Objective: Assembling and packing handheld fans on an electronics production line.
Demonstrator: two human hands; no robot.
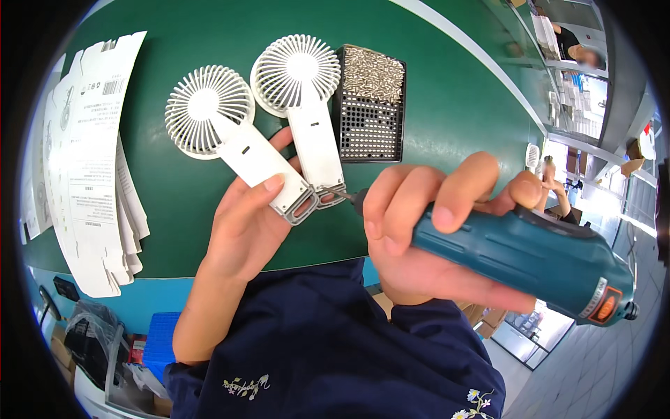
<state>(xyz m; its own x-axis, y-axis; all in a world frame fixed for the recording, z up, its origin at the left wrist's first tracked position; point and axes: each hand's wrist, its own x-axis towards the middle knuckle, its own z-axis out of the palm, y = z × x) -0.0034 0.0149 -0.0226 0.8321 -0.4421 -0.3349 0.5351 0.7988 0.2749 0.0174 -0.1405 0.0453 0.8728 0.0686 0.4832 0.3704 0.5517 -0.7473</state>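
Two white handheld fans lie side by side over the green table. My left hand [246, 216] is closed round the handle of the left fan [262, 164], thumb on top and fingers underneath, some reaching toward the right fan [314, 136]. Both handles end in grey loops that nearly meet. In my right hand [433, 230] is a teal electric screwdriver [523, 255], its thin bit pointing left at the base of the right fan's handle. Whether the bit sits in a screw is too small to tell. A black screw tray [371, 129] stands beyond, beside the right fan.
Flattened printed white cartons [91, 160] are stacked at the table's left edge. Small silver screws [370, 73] heap at the tray's far end, with rows of holes nearer me. A blue crate [162, 342] sits below the table at left. Other people work at far right.
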